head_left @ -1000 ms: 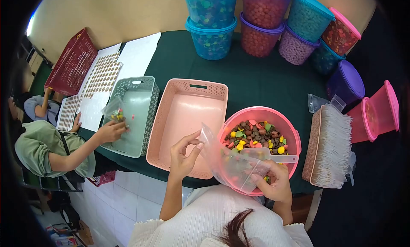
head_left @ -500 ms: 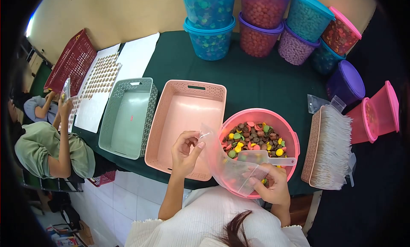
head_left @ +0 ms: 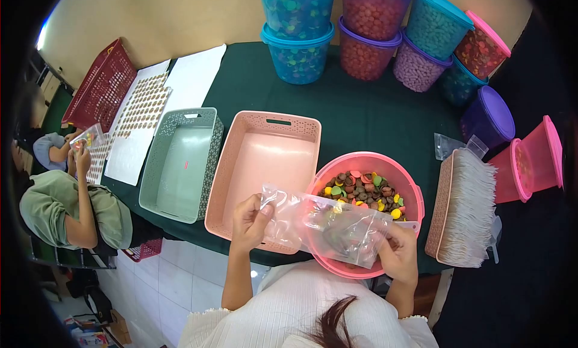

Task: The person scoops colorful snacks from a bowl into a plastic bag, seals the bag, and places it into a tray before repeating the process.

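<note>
A clear plastic bag (head_left: 337, 227) is stretched between my two hands, with nothing visible inside it. My left hand (head_left: 251, 220) pinches one end of it above the pink basket (head_left: 214, 212). At the other end my right hand (head_left: 399, 251) grips the bag over the right side of the pink tub (head_left: 413, 191). Brown, yellow, green and pink candies (head_left: 361, 188) lie in that tub, partly seen through the plastic. The handle end of a scoop (head_left: 411, 226) shows beside my right hand; the bag covers the rest.
Left of the pink basket stands a green basket (head_left: 171, 194). A basket of stacked clear bags (head_left: 466, 209) is at the right. Lidded tubs (head_left: 299, 59) line the back. Sticker sheets (head_left: 141, 107) and a maroon basket (head_left: 105, 86) are near another person (head_left: 66, 209) holding a bag.
The bag has been pulled out flatter and wider between my hands, now covering most of the scoop. My left hand moved slightly left. The other person's bag has lowered.
</note>
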Demonstrator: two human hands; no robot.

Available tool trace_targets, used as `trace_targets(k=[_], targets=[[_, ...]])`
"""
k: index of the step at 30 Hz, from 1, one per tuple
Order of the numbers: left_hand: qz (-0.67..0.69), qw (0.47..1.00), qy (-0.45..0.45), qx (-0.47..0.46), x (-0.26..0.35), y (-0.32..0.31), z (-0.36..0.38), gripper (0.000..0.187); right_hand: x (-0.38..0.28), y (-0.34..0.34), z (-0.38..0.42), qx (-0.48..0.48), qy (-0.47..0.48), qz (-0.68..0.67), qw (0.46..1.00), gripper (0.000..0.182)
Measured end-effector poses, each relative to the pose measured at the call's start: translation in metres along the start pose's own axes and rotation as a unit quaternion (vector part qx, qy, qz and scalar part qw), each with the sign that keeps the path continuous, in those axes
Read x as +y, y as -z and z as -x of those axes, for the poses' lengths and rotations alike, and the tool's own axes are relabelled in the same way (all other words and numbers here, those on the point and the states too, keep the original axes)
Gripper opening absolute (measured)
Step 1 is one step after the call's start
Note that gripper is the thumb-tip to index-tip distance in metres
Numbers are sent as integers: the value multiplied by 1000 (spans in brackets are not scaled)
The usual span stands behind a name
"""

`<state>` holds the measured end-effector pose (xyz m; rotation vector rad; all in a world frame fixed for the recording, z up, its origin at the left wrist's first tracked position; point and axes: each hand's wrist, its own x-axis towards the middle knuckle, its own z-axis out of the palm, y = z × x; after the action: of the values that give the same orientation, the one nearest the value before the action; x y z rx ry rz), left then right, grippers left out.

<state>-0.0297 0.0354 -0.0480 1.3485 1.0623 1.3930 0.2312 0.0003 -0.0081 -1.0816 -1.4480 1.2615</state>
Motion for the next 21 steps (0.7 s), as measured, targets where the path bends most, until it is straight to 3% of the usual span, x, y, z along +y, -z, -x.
trace_targets(k=[1, 5, 7, 9, 11, 13, 14, 16, 19, 20, 21], targets=[[-24, 1000, -16, 9, 5, 2, 1, 30, -4, 1, 0, 11, -48, -38, 998, 23], [-58, 994, -91, 16, 8, 6, -1, 37, -12, -2, -4, 28, -16, -101, 994, 27], [-80, 993, -78, -22, 6, 13, -3, 30, -9, -2, -10, 28, 2, -94, 995, 28], [-147, 975, -115, 120, 11, 11, -5, 26, -13, -6, -14, 30, 18, -87, 996, 30], [-248, 942, -206, 90, 43, -4, -3, 53, -24, -13, -15, 39, 7, -97, 994, 35], [-310, 926, -214, -15, 73, -29, 5, 85, -18, -17, -11, -4, -30, -70, 997, 36], [-305, 929, -208, -17, 73, -39, 6, 85, -18, -25, -12, -43, -18, -42, 998, 37], [-395, 874, -198, -203, 73, -51, 6, 91, -19, -38, -13, -73, 5, 7, 997, 35], [-309, 904, -152, -254, 63, -40, 6, 88, -23, -35, -12, -49, 9, -6, 999, 33], [-308, 903, -151, -258, 60, -37, 6, 88, -34, -27, -10, -62, -74, -69, 993, 31], [-259, 930, -131, -226, 56, -33, 9, 87, -38, -14, -12, -60, -77, -72, 993, 31]])
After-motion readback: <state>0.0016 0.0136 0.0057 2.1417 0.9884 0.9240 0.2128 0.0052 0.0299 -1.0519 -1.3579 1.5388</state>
